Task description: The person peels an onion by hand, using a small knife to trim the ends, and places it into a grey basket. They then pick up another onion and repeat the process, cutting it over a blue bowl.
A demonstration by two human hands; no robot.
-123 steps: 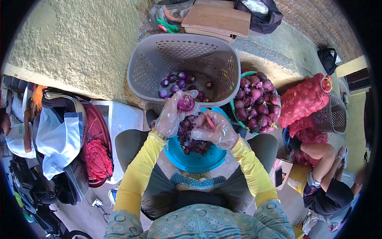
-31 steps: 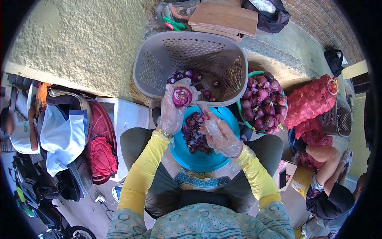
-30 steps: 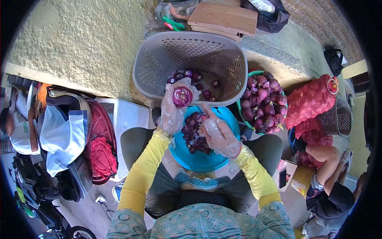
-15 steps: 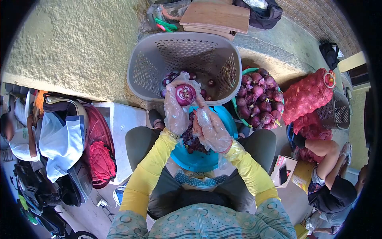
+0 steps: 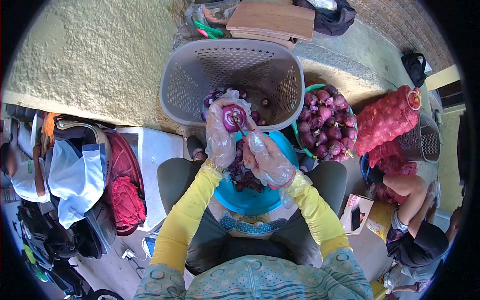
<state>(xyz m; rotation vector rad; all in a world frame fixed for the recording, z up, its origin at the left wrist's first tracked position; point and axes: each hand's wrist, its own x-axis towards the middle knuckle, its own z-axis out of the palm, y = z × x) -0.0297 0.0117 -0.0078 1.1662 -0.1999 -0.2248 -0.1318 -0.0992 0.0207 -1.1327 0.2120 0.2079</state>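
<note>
In a clear plastic glove, my left hand (image 5: 221, 134) is wrapped round a red onion (image 5: 233, 119) with a cut face showing pale rings. My right hand (image 5: 267, 157), also gloved, is closed just below and right of it, with a thin dark blade (image 5: 243, 133) reaching from the fingers to the onion; its handle is hidden. Below both hands is a blue basin (image 5: 250, 200) with purple onion peelings (image 5: 245, 177) in it. Beyond them a grey perforated basket (image 5: 180, 85) holds several onions.
A green-rimmed basket (image 5: 304, 145) is heaped with red onions on the right, beside red mesh sacks (image 5: 387, 120). A white box (image 5: 160, 155) stands left. A person's bent leg (image 5: 405, 185) and a carton with a phone (image 5: 355, 217) are at lower right.
My right hand has turned and come closer to the onion, and the blade now shows at its cut face. The left hand has barely moved.
</note>
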